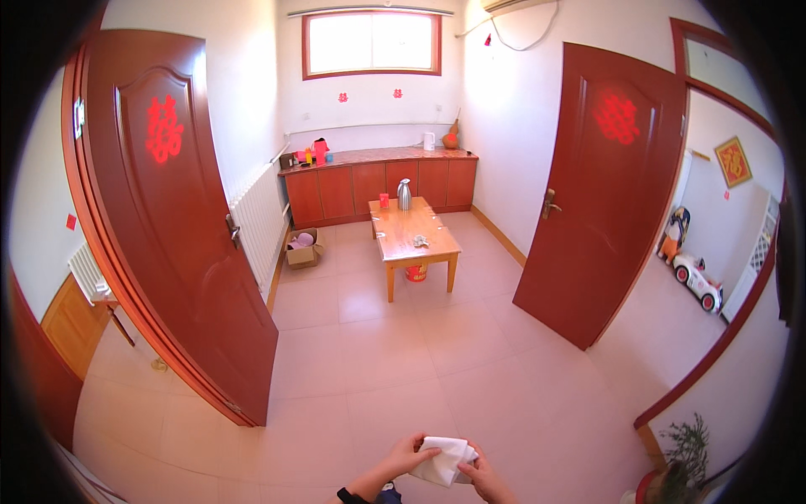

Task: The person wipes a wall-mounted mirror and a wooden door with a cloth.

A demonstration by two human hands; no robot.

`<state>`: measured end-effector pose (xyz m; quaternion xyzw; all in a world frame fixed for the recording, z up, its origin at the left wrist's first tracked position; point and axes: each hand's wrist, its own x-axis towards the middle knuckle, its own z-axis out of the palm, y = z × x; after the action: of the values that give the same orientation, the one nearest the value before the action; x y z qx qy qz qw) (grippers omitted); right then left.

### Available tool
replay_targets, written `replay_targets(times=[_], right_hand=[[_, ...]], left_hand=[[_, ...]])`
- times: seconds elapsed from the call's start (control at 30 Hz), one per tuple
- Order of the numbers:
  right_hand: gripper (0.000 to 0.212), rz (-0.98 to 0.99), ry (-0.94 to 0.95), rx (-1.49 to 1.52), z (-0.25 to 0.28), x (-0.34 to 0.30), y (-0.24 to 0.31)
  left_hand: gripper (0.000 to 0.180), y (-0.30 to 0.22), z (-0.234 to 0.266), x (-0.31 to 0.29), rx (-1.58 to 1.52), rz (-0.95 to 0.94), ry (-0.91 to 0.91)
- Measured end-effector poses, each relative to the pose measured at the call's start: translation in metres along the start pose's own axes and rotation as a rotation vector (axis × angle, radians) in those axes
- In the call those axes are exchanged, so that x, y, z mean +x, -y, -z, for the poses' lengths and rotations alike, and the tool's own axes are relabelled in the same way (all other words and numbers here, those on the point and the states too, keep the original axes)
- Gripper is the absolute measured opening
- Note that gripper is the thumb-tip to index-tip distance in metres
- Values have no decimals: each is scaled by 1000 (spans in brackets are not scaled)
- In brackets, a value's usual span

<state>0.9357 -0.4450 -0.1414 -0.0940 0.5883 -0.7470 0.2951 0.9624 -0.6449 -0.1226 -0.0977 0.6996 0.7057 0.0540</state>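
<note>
Low in the head view, both my hands hold a folded white cloth (444, 464), which bunches up between them; it could also be thick paper. My left hand (410, 454) pinches its left edge, thumb on top, and a dark band circles that wrist. On the other side, my right hand (482, 475) grips the right edge with its fingers curled round it. The cloth hangs in front of me, well above the tiled floor (378, 370).
Open brown doors stand left (176, 227) and right (604, 202). Ahead is a low wooden table (411, 228) with a silver jug (405, 195). Behind it runs a cabinet (369, 189). A cardboard box (306, 250) sits left, a potted plant (688, 449) near right.
</note>
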Motion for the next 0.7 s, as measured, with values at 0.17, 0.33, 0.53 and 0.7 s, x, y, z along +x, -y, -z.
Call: replay_targets(times=[0.17, 0.33, 0.53, 0.7], right_hand=[[64, -67, 25, 60, -49, 100, 18], [49, -66, 118, -56, -102, 179, 37], [55, -214, 313, -115, -118, 252, 35], [67, -321, 412, -180, -139, 329, 39]], left_hand=[[48, -30, 61, 40, 64, 11, 142], [51, -29, 137, 78, 102, -95, 174], [41, -41, 213, 94, 55, 22, 110], [40, -12, 269, 119, -150, 78, -114]])
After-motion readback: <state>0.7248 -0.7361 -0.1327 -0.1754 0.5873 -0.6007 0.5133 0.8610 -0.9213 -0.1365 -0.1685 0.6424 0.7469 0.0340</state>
